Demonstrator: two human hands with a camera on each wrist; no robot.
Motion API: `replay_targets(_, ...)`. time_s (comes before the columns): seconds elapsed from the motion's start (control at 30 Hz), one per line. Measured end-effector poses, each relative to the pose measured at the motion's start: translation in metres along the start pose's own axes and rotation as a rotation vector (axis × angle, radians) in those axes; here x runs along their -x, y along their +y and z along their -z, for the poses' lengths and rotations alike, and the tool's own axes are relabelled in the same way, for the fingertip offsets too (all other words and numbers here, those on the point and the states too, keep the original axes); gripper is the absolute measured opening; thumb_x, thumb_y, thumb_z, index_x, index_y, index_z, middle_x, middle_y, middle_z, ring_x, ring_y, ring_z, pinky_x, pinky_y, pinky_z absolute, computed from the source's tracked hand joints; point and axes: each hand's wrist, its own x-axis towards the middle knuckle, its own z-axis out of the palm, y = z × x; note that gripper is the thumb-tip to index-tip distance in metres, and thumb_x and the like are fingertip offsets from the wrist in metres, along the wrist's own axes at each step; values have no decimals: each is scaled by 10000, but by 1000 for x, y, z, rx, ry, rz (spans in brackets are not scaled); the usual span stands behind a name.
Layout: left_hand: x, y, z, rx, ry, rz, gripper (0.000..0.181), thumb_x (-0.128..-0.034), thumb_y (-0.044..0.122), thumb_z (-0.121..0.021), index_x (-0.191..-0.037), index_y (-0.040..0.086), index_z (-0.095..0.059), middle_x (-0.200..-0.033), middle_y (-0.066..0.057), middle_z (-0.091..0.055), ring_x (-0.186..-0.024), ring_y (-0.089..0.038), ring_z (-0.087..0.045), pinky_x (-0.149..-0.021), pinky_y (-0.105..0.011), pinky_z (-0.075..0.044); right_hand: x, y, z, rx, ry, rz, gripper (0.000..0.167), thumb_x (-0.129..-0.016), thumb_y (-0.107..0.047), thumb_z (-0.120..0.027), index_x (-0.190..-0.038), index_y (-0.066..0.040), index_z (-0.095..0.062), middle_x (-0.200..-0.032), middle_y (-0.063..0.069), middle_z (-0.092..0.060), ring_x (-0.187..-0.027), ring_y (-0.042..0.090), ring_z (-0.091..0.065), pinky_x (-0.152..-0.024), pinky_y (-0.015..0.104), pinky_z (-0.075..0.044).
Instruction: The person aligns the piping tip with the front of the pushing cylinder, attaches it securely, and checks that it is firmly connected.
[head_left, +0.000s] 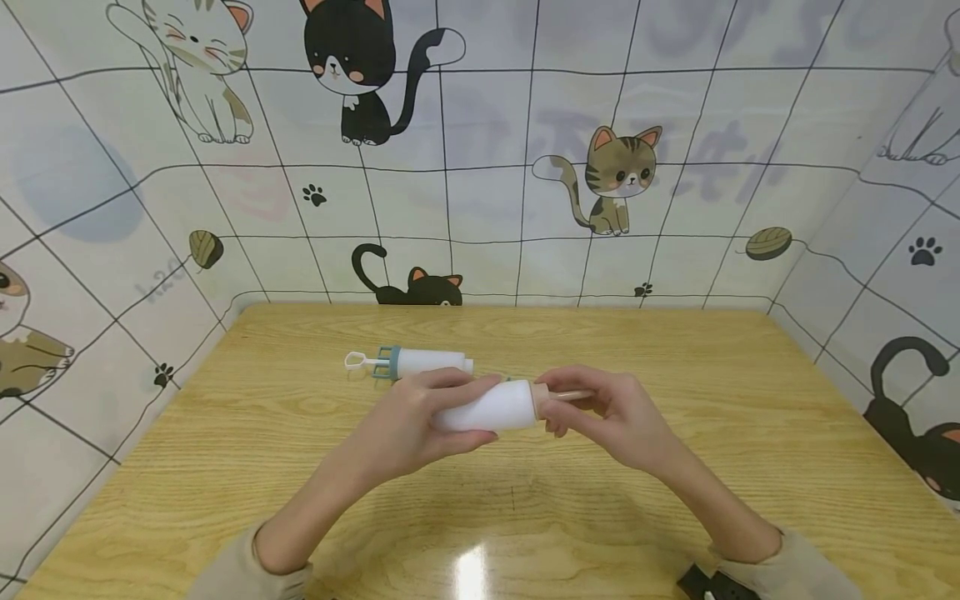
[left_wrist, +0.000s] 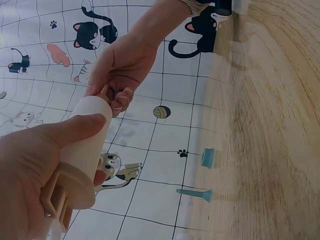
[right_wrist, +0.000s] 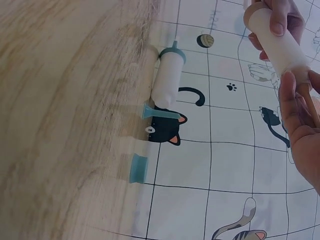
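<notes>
A white piping syringe (head_left: 502,406) lies nearly level above the table, its beige collar (head_left: 540,400) pointing right. My left hand (head_left: 408,421) grips its body from the left, thumb on the near side in the head view. The beige plunger end (left_wrist: 75,185) shows by the palm in the left wrist view. My right hand (head_left: 626,421) pinches the syringe's tip, where a long beige nozzle (head_left: 572,395) runs back between the fingers. A second white syringe (right_wrist: 168,77) with teal fittings lies on the table behind the left hand.
A teal nozzle (right_wrist: 160,114) and a small teal ring (right_wrist: 139,168) stand on the wooden table (head_left: 517,517), largely hidden behind the hands in the head view. Cat-patterned walls (head_left: 487,200) enclose the back and sides. A black object (head_left: 716,583) lies by the right sleeve.
</notes>
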Motion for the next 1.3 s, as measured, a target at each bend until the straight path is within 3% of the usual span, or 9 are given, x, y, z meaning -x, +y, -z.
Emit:
replay_targets(0.23,1,-1,-1,-89,22,-31,539,-789,231,-888,-1271,72,-708,-1052,-69,-714,-889,-188,-684,-752,-273,-574,0,0,-1,-33,7,-46,235,-967,56,-622,-1199,34,-657,-996,121,-724,-703,215,-697,-659,365,-601)
replay_targets(0.4,1,-4,0,6,49,-14,532,-768,178,-900,-1256,71,-718,-1039,-76,-724,-890,-186,-691,-745,-267,-578,-1,2,-3,-38,19,18,275,-946,101,-623,-1212,36,-646,-1057,159,-709,-712,235,-697,-661,367,-602)
replay_targets(0.5,0,-5,1,108,44,15,514,-772,172,-896,-1248,82,-725,-1047,-68,-730,-893,-162,-689,-727,-246,-575,-2,3,-3,24,23,95,313,-926,94,-656,-1223,-4,-644,-1087,132,-714,-775,206,-717,-692,347,-605)
replay_targets(0.63,-2,-6,3,206,11,39,498,-787,194,-889,-1250,107,-729,-1100,-47,-732,-932,-135,-681,-724,-228,-571,-4,2,-3,161,31,258,288,-953,-50,-698,-1236,-47,-645,-1108,78,-715,-873,151,-719,-754,285,-589)
replay_targets(0.77,-3,-7,4,284,-14,54,485,-792,171,-881,-1246,94,-729,-1119,-56,-728,-917,-133,-671,-689,-220,-572,-5,-1,-3,250,46,412,297,-1007,-220,-650,-1215,-7,-648,-1098,95,-712,-888,144,-712,-777,241,-573)
replay_targets(0.9,-2,-6,4,342,-35,76,456,-799,146,-870,-1230,78,-736,-1104,-55,-729,-872,-129,-661,-645,-224,-570,-6,-4,-4,265,61,489,319,-1017,-239,-630,-1170,40,-654,-1062,118,-718,-885,147,-716,-768,228,-573)
replay_targets(1.07,-2,-5,3,366,-45,85,457,-796,143,-875,-1226,68,-737,-1137,-53,-733,-886,-125,-666,-652,-233,-572,-6,-8,-4,255,73,503,296,-1012,-223,-638,-1140,43,-669,-1029,123,-727,-854,137,-728,-732,223,-577)
replay_targets(1.3,-2,-4,1,307,-2,23,484,-774,133,-891,-1221,40,-731,-1118,-68,-740,-891,-126,-673,-695,-222,-566,-4,-8,-6,237,105,434,300,-1007,-244,-644,-1152,14,-696,-1009,129,-745,-820,121,-723,-700,222,-576)
